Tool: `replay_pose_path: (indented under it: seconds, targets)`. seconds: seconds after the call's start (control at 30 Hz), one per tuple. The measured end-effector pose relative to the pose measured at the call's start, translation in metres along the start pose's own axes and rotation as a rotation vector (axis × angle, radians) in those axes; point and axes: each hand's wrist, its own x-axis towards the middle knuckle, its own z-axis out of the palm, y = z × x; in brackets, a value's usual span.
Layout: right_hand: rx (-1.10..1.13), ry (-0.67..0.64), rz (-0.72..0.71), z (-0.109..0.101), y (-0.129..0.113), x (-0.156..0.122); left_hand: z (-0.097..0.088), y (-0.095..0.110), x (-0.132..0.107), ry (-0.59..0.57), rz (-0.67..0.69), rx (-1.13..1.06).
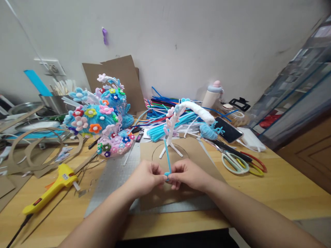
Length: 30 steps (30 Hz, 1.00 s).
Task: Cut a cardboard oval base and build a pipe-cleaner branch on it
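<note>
Between the two thumbs and forefingers: one light-blue pipe cleaner, its lower end bent into a small coil, its free length standing up, tilted slightly left at the top. Left hand: thumb and index pinching the coil from its side. Right hand: thumb and index pressed on the same coil from the other side, remaining fingers curled underneath.

Below the fingers, a brown cardboard sheet bearing a drawn circle; under it, a grey mat on the wooden tabletop.

Just beyond the fingertips, a white-wrapped stand on splayed feet, set at the circle; stem rises, then arches over to the right and droops. Small pink and blue flowers along the stem. Behind it, a heap of light-blue pipe cleaners, other colours farther back.

Left of the fingers and farther off, a blue yarn piece thick with multicoloured flowers. Left and nearer, well apart from the hand, a yellow glue gun lying on its side.

Right of the fingers, scissors with pale handles; beyond them, a dark-screened phone. Farther back, near the wall, a pale bottle.
</note>
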Motion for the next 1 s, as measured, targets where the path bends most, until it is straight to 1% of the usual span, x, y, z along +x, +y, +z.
replay_pose_path:
  seconds: [0.1,0.17,0.2,0.27,0.3,0.33,0.4,0.43,0.47,0.53,0.57,0.67,0.77,0.83,0.9,1.0]
  targets:
    - [-0.016,-0.004,-0.015,-0.001,-0.002,-0.001,0.003,-0.001,0.001,-0.012,-0.004,-0.004]
    - [-0.022,0.036,-0.031,-0.003,-0.003,0.0,0.006,-0.001,0.002,0.051,0.026,0.034]
    - [-0.026,0.06,-0.034,-0.004,-0.004,0.0,0.008,-0.001,0.002,0.111,0.067,0.09]
    - [-0.038,0.095,-0.027,-0.006,-0.005,0.001,0.01,-0.001,0.001,0.269,0.216,0.249]
    - [-0.047,0.099,-0.021,-0.006,-0.005,0.002,0.009,-0.001,0.0,0.34,0.329,0.339]
    - [-0.056,0.091,-0.015,-0.006,-0.004,0.002,0.009,-0.001,-0.001,0.385,0.453,0.426]
    - [-0.077,0.056,-0.008,-0.005,-0.002,0.002,0.006,0.0,-0.003,0.406,0.675,0.601]
    - [-0.088,0.039,-0.01,-0.005,-0.001,0.002,0.004,0.001,-0.004,0.391,0.746,0.695]
    - [-0.1,0.024,-0.012,-0.004,-0.001,0.001,0.002,0.001,-0.004,0.375,0.779,0.787]
    - [-0.113,0.011,-0.014,-0.003,0.0,0.0,-0.002,0.001,-0.004,0.351,0.767,0.922]
    - [-0.113,0.012,-0.013,-0.003,-0.001,0.0,-0.003,0.001,-0.003,0.345,0.752,0.953]
    - [-0.086,0.02,-0.003,-0.004,-0.004,-0.001,-0.004,-0.001,0.0,0.321,0.71,0.93]
    - [-0.038,0.044,-0.003,-0.006,-0.007,-0.001,-0.002,-0.002,0.003,0.255,0.63,0.761]
    - [-0.001,0.066,-0.009,-0.007,-0.007,-0.001,0.0,-0.002,0.003,0.236,0.551,0.614]
    - [0.038,0.092,-0.02,-0.008,-0.007,-0.001,0.001,0.0,0.002,0.258,0.472,0.49]
    - [0.076,0.12,-0.036,-0.008,-0.006,0.0,0.002,0.003,0.001,0.29,0.38,0.373]
